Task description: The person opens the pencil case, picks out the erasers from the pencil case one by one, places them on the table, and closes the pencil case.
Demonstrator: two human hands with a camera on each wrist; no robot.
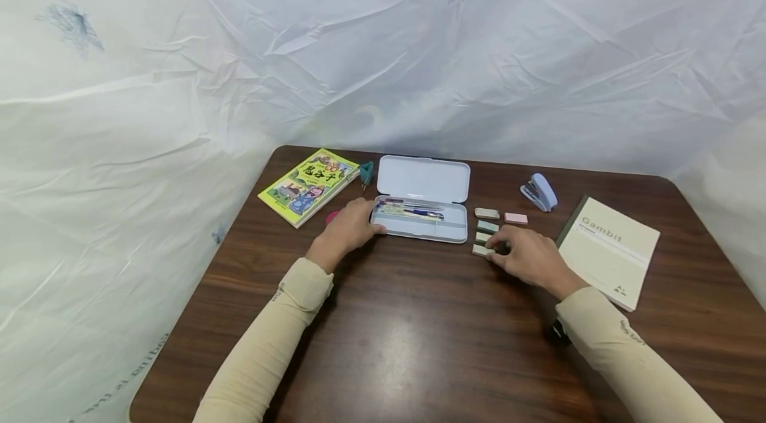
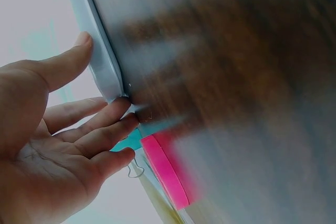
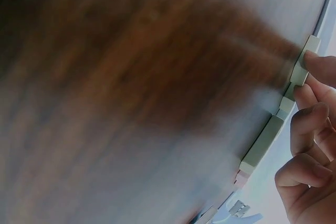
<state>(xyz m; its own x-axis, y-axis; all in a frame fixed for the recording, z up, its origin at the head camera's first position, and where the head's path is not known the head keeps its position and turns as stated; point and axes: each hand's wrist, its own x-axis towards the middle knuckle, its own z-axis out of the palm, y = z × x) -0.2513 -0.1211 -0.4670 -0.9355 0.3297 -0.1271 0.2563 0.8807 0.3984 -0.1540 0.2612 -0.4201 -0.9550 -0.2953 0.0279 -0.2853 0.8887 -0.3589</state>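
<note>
A white pencil case lies with its lid up, pens inside. My left hand holds its left end. In the left wrist view the thumb presses the case's front side while the fingers bend round the corner. My right hand pinches the nearest pale eraser between thumb and finger, close over the table. Behind it, in a column, lie a cream eraser and a green eraser. A beige eraser and a pink eraser lie farther back.
A yellow book and teal binder clip sit left of the case. A bright pink object is near my left fingers. A light blue stapler and a Gambit notebook lie right. White sheeting hangs behind the table.
</note>
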